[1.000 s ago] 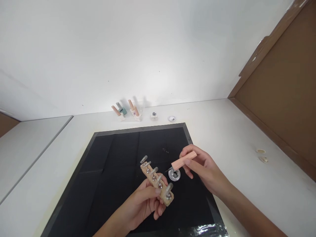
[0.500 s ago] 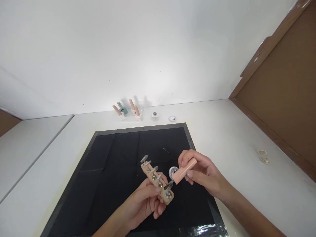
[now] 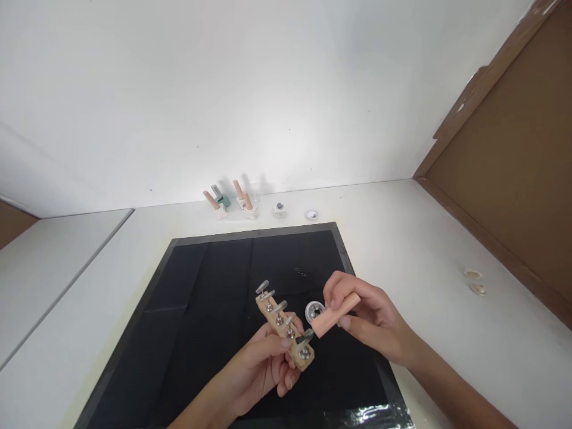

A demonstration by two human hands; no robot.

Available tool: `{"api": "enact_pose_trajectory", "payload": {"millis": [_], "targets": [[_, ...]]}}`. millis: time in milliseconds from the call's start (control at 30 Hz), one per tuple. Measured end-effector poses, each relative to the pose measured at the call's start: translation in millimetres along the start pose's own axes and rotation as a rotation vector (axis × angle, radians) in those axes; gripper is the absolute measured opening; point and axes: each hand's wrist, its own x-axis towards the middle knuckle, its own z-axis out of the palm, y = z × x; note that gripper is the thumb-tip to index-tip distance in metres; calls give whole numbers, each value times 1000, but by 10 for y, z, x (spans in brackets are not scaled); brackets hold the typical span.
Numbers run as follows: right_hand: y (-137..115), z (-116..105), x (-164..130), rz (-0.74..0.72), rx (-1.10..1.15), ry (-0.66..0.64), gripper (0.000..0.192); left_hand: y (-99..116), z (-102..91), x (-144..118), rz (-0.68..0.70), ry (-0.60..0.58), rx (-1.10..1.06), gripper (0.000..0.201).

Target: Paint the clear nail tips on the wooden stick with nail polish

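Observation:
My left hand (image 3: 268,363) grips a wooden nail tip stand (image 3: 297,361), tilted, with several clear false nails on metal mounts along its top. Between the fingertips of my right hand (image 3: 364,313) is the pink cap of a nail polish brush (image 3: 335,316). Its dark brush end meets the false nail (image 3: 305,338) nearest me; whether the bristles press on it is hard to make out. Just behind the cap, a small round pot (image 3: 314,311) with dark and silvery contents is partly hidden.
A black mat (image 3: 214,333) with taped edges covers the white table. Along the wall are pink-capped bottles (image 3: 245,205), a green bottle (image 3: 222,198), a small clear jar (image 3: 279,208) and a white dish (image 3: 311,214). Two small beige discs (image 3: 477,289) lie at right, near a brown panel (image 3: 513,155).
The pink cap has shifted slightly right and lies at a flatter angle in my right hand. The brush tip stays by the nearest false nail; my left hand and the stand hardly move.

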Motion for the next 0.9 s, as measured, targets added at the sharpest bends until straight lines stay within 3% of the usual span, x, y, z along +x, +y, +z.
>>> {"api": "enact_pose_trajectory", "payload": {"millis": [500, 800, 900], "targets": [[-37, 18, 8, -81, -52, 0, 26, 0, -31, 6, 3, -3, 22, 20], [62, 8, -21, -44, 167, 58, 3, -11, -15, -6, 14, -37, 13, 19], [81, 11, -23, -28, 214, 88, 5, -18, -21, -8, 12, -37, 18, 20]]}}
